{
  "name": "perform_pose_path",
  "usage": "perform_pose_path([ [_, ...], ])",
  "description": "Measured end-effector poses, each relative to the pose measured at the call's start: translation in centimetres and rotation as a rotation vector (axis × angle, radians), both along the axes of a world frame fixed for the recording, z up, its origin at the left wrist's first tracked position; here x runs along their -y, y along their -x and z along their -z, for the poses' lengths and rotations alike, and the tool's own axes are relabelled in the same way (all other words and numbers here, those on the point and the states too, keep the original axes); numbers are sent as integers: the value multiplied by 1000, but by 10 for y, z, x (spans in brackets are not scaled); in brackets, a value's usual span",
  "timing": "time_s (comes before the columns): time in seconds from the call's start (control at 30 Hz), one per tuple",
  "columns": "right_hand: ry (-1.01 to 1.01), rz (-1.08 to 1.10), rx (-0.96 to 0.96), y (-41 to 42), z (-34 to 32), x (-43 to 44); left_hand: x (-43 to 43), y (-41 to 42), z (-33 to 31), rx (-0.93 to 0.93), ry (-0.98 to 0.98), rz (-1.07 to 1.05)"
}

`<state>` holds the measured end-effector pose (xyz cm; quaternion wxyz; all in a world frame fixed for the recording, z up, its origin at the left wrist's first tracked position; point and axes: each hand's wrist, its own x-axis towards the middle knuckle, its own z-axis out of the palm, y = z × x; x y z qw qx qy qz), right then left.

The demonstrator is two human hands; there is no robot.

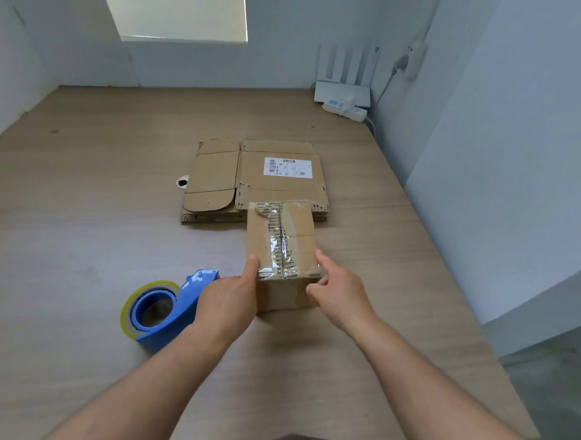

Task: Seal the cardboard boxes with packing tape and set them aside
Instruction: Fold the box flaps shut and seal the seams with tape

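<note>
A small brown cardboard box (298,235) stands on the wooden table (98,209), with wrinkled clear tape running along its top seam. My left hand (229,300) grips its near left side, thumb up on the top edge. My right hand (337,288) grips the near right corner, its thumb resting on the taped top. A blue tape dispenser (171,309) with a yellowish roll of clear tape lies on the table just left of my left hand.
A stack of flattened cardboard boxes (257,176) with a white shipping label lies just behind the small box. A white router (343,91) and a power strip (345,110) sit at the far right corner by the wall. A small round cable hole (182,182) is left of the stack.
</note>
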<state>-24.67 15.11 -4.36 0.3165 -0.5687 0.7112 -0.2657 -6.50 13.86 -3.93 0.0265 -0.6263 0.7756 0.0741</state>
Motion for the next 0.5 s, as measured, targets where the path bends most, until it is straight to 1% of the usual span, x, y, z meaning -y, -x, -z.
perform_pose_path([
  [0.03, -24, -15, 63, 2, -2, 1, 0, 3, -1, 6, 1, 4],
  [0.07, -35, -62, 26, 5, -3, 3, 2, 5, -2, 2, -2, 10],
  [0.17, 8, -188, -396, 23, -11, 15, 9, 0, -11, -96, -100, 25],
  [0.2, 31, -242, -480, 28, -16, 17, 12, -6, -14, -121, -159, 47],
  [0.23, 62, -298, -521, 34, -18, 20, 15, -13, -17, -128, -210, 76],
  [0.27, 83, -350, -540, 37, -18, 24, 18, -19, -18, -125, -241, 102],
  [0.33, 147, -417, -541, 39, -16, 27, 22, -26, -17, -102, -235, 139],
  [0.43, 197, -453, -543, 39, -9, 28, 25, -25, -14, -86, -140, 162],
  [0.5, 237, -462, -538, 39, -3, 30, 25, -23, -13, -112, -102, 142],
])
